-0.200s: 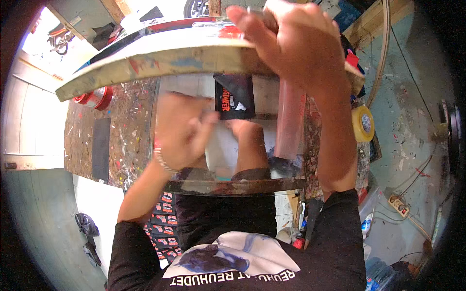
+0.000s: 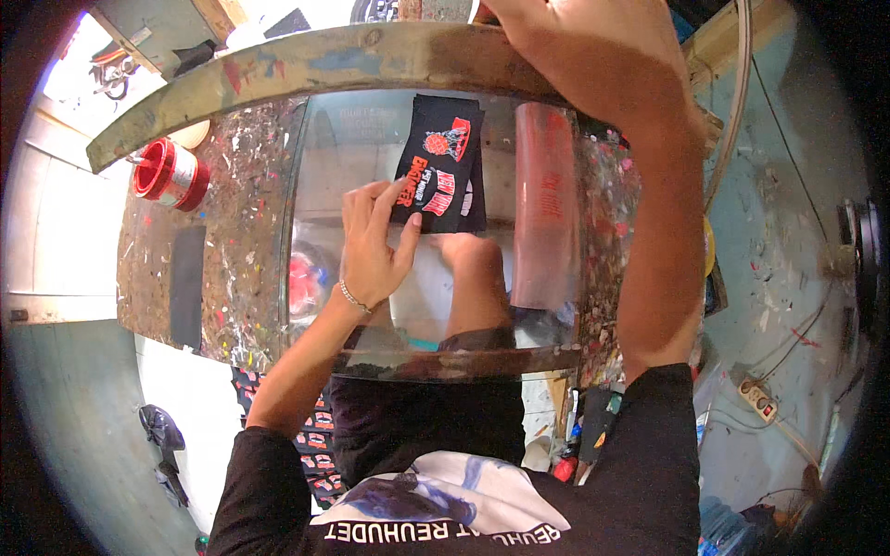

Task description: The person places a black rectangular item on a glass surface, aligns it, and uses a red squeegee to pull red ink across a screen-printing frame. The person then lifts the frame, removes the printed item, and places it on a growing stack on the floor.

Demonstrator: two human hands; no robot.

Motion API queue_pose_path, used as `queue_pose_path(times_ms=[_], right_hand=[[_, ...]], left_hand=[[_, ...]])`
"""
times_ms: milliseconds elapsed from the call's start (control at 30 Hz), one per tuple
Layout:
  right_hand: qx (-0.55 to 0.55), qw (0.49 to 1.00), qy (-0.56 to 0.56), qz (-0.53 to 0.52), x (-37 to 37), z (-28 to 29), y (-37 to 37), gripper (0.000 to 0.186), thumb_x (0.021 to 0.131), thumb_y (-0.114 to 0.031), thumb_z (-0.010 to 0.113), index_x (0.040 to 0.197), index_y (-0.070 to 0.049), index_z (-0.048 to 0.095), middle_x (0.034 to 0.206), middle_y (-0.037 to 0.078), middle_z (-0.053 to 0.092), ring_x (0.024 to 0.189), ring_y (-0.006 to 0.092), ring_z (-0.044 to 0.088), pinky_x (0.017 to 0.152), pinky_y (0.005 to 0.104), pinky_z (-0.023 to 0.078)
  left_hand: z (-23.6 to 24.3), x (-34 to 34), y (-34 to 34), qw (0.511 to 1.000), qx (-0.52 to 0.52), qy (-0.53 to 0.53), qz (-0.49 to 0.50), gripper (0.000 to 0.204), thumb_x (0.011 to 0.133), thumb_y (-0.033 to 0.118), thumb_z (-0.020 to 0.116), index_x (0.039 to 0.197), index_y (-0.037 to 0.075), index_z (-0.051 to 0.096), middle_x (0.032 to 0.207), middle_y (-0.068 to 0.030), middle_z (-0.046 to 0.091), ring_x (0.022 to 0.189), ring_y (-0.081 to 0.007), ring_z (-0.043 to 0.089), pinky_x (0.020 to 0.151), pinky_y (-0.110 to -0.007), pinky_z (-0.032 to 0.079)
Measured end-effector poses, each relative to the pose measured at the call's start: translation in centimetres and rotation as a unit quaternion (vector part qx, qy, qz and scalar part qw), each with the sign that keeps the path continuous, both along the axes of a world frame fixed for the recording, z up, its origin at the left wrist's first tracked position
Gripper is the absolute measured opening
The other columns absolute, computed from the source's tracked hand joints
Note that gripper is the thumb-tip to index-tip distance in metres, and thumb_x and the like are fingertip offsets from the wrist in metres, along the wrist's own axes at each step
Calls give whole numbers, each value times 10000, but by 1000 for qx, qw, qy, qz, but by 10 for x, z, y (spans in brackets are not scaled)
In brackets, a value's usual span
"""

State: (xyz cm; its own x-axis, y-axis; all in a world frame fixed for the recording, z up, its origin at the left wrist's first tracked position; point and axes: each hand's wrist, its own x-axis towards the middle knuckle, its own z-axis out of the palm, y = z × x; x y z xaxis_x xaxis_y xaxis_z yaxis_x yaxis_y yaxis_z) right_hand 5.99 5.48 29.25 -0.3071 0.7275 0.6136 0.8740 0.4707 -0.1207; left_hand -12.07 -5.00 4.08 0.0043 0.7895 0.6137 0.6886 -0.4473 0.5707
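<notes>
On the glass pane lies a black fabric piece (image 2: 445, 139) with red and white printing, askew over another black piece (image 2: 471, 211). My left hand (image 2: 375, 239), fingers and thumb apart, touches the left edge of the upper piece. Above the glass, the near bar of a paint-stained wooden frame (image 2: 324, 69) is raised and tilted. My right hand (image 2: 593, 51) is at the right part of this bar. Its fingertips are cut off by the top edge of the picture, so what it grips does not show.
A red tub (image 2: 174, 176) stands left on the paint-spattered tabletop (image 2: 236, 204), near a dark strip (image 2: 188, 278). Clear plastic film (image 2: 544, 213) lies along the glass's right side. Below at left are several printed black pieces (image 2: 317, 440). A power strip (image 2: 758, 398) is at right.
The frame's near bar has swung upward, showing more of the red tub and the fabric. My right hand has moved up with it. My left hand has moved right onto the fabric.
</notes>
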Motion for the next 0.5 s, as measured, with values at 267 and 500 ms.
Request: queue_pose_path(times_ms=[267,500], right_hand=[[-168,985,1,-28,-18,50,-9,582,980,-452,546,720,42,707,549,132,586,479,209,521,510,414,441],[-70,994,-13,88,62,25,82,635,1021,-614,447,1185,-36,656,1116,181,630,1017,301,608,896,438,455]], left_hand=[[-35,-26,-21,953,-137,271,13,587,943,459,629,1391,80,607,1578,-101,426,1393,-359,370,1148,-558,212],[-16,-91,-177,931,-282,221,72,582,888,399,698,1393,121,613,1544,-173,431,1410,-397,357,1174,-548,209]])
